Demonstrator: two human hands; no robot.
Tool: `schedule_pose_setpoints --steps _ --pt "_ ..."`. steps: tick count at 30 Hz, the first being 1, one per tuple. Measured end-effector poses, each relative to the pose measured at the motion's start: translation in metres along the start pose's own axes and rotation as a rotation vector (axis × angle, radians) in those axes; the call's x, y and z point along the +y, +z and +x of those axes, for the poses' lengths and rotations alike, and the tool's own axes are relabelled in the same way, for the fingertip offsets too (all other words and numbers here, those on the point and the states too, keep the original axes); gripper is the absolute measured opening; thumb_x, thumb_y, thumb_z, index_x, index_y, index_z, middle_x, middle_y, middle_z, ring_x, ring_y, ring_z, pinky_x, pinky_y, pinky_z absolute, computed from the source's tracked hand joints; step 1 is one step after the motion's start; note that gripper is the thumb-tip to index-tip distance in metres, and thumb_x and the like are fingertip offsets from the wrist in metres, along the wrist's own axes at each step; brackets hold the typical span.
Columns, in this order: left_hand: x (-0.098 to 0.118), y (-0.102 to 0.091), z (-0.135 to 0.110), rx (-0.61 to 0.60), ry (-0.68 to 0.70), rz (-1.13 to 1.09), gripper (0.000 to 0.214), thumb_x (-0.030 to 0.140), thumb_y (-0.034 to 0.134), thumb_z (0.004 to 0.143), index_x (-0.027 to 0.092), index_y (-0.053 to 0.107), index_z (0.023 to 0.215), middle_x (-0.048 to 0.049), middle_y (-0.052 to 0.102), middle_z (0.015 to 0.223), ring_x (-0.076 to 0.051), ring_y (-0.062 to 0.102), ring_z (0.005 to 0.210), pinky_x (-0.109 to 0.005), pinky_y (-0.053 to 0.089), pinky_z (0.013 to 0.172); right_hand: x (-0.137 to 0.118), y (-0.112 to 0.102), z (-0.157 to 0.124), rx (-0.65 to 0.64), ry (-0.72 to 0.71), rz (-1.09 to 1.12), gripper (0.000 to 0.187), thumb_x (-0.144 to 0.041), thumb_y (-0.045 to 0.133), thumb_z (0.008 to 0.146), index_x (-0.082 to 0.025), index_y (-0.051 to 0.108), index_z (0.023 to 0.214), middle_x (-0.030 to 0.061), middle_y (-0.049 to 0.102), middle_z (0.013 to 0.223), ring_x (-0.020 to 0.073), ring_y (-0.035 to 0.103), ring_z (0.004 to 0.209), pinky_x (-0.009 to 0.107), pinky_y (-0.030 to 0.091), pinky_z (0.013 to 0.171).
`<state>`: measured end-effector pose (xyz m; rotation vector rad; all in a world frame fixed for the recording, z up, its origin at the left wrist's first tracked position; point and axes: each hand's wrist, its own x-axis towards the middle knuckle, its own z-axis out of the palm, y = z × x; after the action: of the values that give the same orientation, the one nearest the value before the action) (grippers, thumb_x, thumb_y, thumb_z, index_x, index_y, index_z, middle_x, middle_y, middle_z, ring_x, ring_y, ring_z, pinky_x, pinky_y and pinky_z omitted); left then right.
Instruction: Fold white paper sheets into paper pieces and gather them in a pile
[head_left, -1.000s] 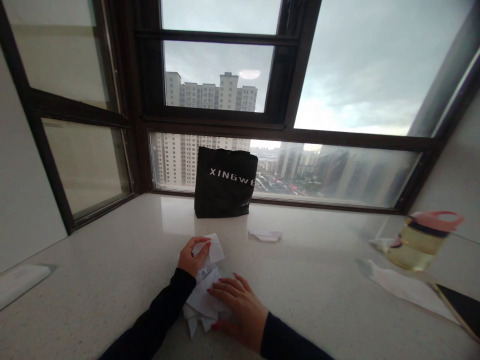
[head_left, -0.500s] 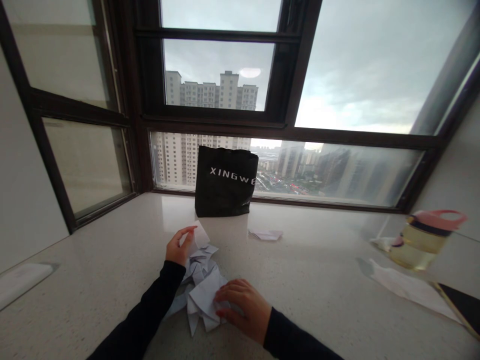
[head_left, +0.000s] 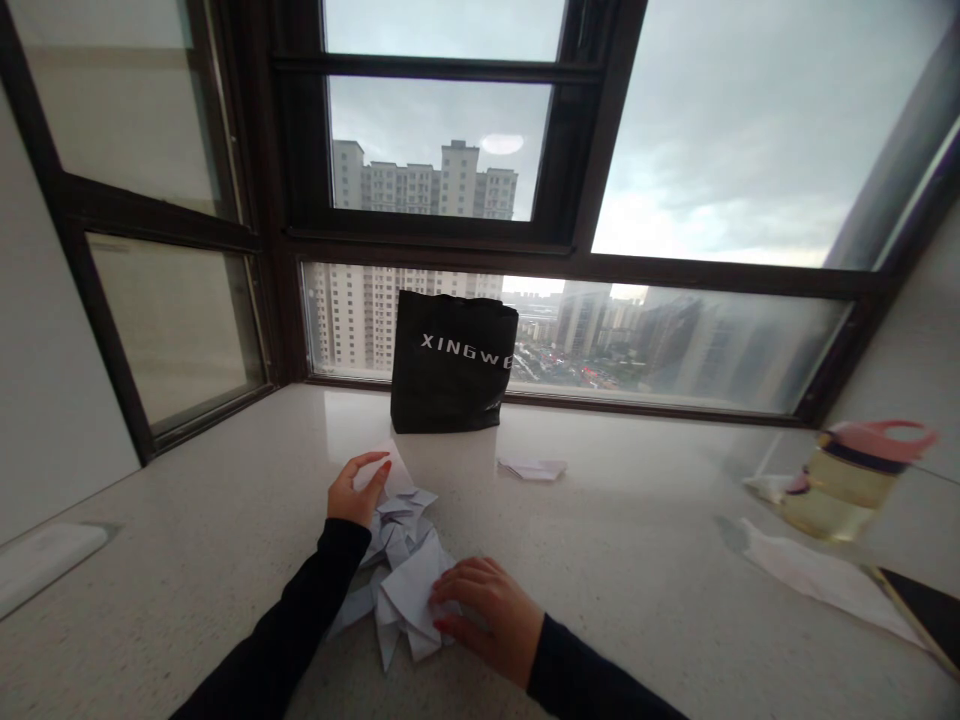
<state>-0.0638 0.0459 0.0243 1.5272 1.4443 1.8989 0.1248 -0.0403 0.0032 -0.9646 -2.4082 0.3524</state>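
My left hand (head_left: 358,490) pinches a white piece of paper (head_left: 396,468) between thumb and fingers, above the far end of a loose pile of folded white paper pieces (head_left: 409,580). My right hand (head_left: 487,615) curls at the near right edge of that pile, its thumb and fingertips closed around some of the paper. Part of the pile is hidden under the right fingers. Beyond the left hand a black bag (head_left: 450,375) with white lettering stands upright by the window.
A flat folded white paper (head_left: 532,468) lies right of the bag. Farther right are a bottle with a pink lid (head_left: 847,485), a white tissue-like strip (head_left: 817,575) and a dark phone-like object (head_left: 919,600). A white object (head_left: 52,560) lies at the left edge.
My left hand has shifted slightly left, and the paper in it has tilted and lowered a little. My right hand stays on the pile.
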Motion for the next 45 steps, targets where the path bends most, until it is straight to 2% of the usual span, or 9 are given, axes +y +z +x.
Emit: schedule_pose_setpoints --steps 4,7,12,19,24,31,35,40,45 --pt "0.0 -0.002 -0.001 -0.039 0.06 0.047 0.026 0.04 0.051 0.068 0.019 0.06 0.081 -0.0018 0.062 0.089 -0.019 0.055 0.088 -0.028 0.039 0.083 0.001 0.0 0.0 -0.013 -0.011 -0.001 0.019 -0.033 0.047 0.078 -0.024 0.058 0.091 0.0016 0.063 0.09 0.0147 0.053 0.087 0.027 0.035 0.078" --pt "0.001 -0.002 -0.001 -0.058 0.226 0.167 0.034 0.04 0.045 0.073 0.017 0.055 0.096 -0.0066 0.058 0.101 -0.021 0.051 0.096 -0.031 0.037 0.085 0.001 0.0 0.0 -0.013 -0.02 0.0 0.019 -0.033 0.046 0.079 -0.024 0.057 0.092 0.0016 0.063 0.091 0.0146 0.053 0.087 0.027 0.035 0.078" --pt "0.008 0.007 -0.013 -0.226 0.591 0.479 0.07 0.039 0.049 0.071 0.012 0.017 0.128 -0.0146 0.023 0.133 -0.026 0.028 0.118 -0.038 0.027 0.093 0.001 0.0 0.001 -0.008 -0.02 -0.011 0.018 -0.032 0.045 0.079 -0.025 0.057 0.091 0.0011 0.063 0.089 0.0145 0.053 0.087 0.027 0.036 0.077" --pt "-0.003 0.021 -0.029 -0.574 0.471 0.675 0.081 0.005 0.046 0.064 0.022 0.002 0.13 -0.0066 0.015 0.137 -0.021 0.041 0.111 -0.033 0.036 0.087 0.001 0.002 0.002 0.007 -0.017 -0.019 0.017 -0.03 0.046 0.079 -0.024 0.058 0.088 0.0022 0.063 0.087 0.0149 0.053 0.085 0.028 0.037 0.076" --pt "0.0 0.014 -0.015 -0.444 0.456 0.395 0.067 0.004 0.036 0.071 0.022 0.01 0.13 -0.0056 0.019 0.136 -0.019 0.03 0.118 -0.029 0.039 0.087 0.001 0.0 0.001 0.077 0.013 0.063 0.016 -0.028 0.046 0.079 -0.022 0.057 0.088 0.0029 0.062 0.084 0.0152 0.053 0.082 0.028 0.039 0.074" --pt "0.011 0.007 -0.009 -0.244 0.26 -0.079 0.063 0.027 0.052 0.072 0.017 0.024 0.127 -0.0112 0.028 0.131 -0.024 0.038 0.111 -0.026 0.048 0.074 0.017 -0.002 0.004 0.448 0.3 0.29 0.022 -0.035 0.044 0.078 -0.017 0.051 0.09 0.0046 0.057 0.078 0.0155 0.053 0.074 0.027 0.042 0.064" --pt "0.01 0.009 -0.01 -0.227 0.268 -0.081 0.061 0.026 0.052 0.073 0.016 0.025 0.127 -0.012 0.029 0.13 -0.024 0.04 0.11 -0.026 0.048 0.074 0.027 -0.002 0.005 0.49 0.389 0.451 0.029 -0.04 0.045 0.076 -0.017 0.049 0.092 -0.0002 0.053 0.064 0.0139 0.052 0.062 0.026 0.04 0.056" --pt "0.014 0.006 -0.015 -0.22 0.605 0.197 0.057 0.019 0.045 0.078 0.019 0.019 0.129 -0.0102 0.031 0.13 -0.023 0.033 0.115 -0.032 0.044 0.083 0.032 -0.001 0.007 0.461 0.383 0.744 0.038 -0.049 0.042 0.075 -0.015 0.048 0.093 -0.0017 0.054 0.052 0.0112 0.049 0.048 0.025 0.039 0.05" --pt "0.018 0.013 -0.037 -0.442 1.012 0.337 0.053 0.009 0.032 0.082 0.018 0.011 0.13 -0.0104 0.031 0.131 -0.017 0.036 0.114 -0.028 0.037 0.09 0.036 0.003 0.01 0.506 0.481 1.113 0.059 -0.055 0.049 0.067 -0.017 0.032 0.108 0.0019 0.061 0.062 0.0139 0.055 0.049 0.025 0.041 0.042"
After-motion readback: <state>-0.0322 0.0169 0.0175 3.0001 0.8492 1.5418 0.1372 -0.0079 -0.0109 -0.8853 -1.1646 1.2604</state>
